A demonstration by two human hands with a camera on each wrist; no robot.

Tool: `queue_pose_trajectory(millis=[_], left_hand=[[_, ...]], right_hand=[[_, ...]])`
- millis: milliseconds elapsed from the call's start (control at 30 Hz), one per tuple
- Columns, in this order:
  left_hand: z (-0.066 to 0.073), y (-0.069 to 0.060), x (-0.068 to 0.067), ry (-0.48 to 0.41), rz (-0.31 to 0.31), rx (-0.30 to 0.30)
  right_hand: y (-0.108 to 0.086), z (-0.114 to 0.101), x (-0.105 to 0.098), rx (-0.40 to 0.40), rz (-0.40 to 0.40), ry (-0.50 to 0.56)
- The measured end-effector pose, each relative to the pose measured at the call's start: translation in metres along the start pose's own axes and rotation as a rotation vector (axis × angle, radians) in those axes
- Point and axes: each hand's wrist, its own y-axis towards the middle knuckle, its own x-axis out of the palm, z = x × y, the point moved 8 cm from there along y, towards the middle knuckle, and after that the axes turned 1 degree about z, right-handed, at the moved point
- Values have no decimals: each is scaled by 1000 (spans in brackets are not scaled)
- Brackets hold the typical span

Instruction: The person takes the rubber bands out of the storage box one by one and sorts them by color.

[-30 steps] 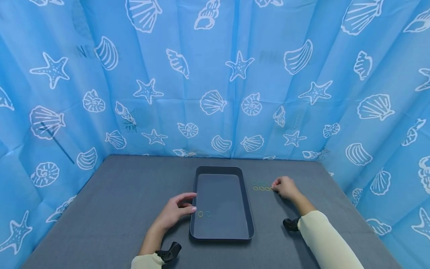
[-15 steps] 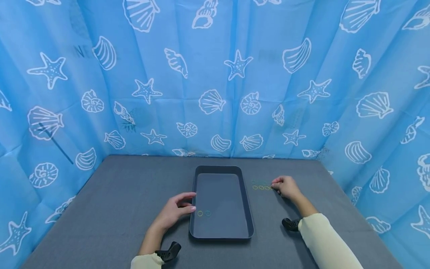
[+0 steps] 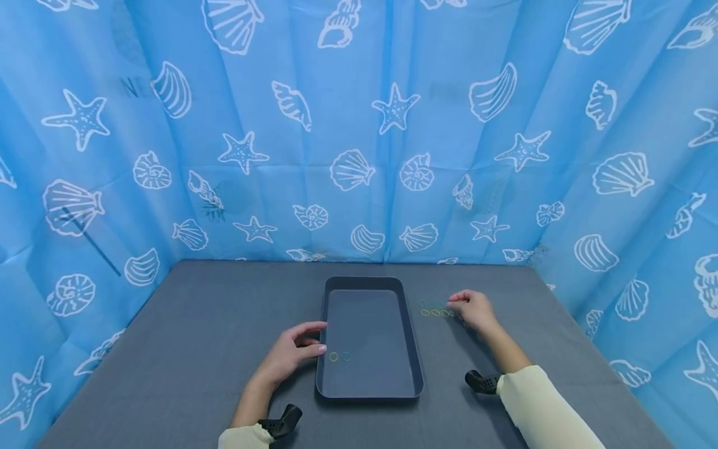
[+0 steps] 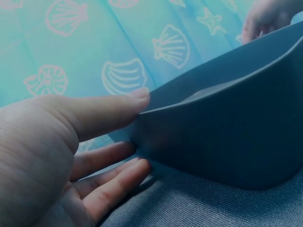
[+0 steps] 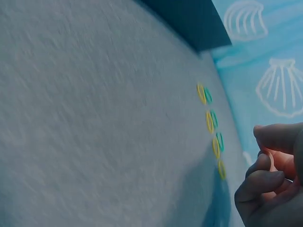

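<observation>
My left hand [image 3: 287, 357] grips the left side of the dark tray [image 3: 416, 349]; in the left wrist view its thumb [image 4: 109, 111] lies over the rim, other fingers against the outer wall. A yellow ring [image 3: 333, 357] and a green ring [image 3: 346, 357] lie inside near the tray's front left. Right of the tray, my right hand [image 3: 475, 310] is at the right end of two rows of small rings. The right wrist view shows several yellow rings [image 5: 209, 121] and three green rings [image 5: 214, 119] beside its curled fingers [image 5: 265, 182]; whether they hold a ring is unclear.
A grey cloth-covered table [image 3: 224, 312] extends around the tray. Behind it and at both sides hangs a blue curtain [image 3: 314, 56] with white shell prints. Black wrist devices sit at my left cuff [image 3: 244, 436] and right cuff [image 3: 538, 399].
My right hand has moved slightly left and back from the end of the yellow row toward the green row. My left hand keeps its grip on the tray.
</observation>
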Motion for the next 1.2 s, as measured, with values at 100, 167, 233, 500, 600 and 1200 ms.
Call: queue_pose_trajectory(millis=[100,167,233,500,600,1200], left_hand=[[0,0,0,6,2,1],[1,0,0,5,4,4],[1,0,-1,2,4,10],[1,-1,-1,-2,1,11],[1,-1,0,0,2,9],[0,0,0,4,0,10]], right_hand=[[-5,-10,4,-35,-10,-2],[-8,-17,8,-53,-17,3],[-11,-24,11,-78,-27,9],[-15,-44,24,-113,-58,1],[-16,-49,31,-122,-74,-6],[-27,-109,101,-305,-355,-124]])
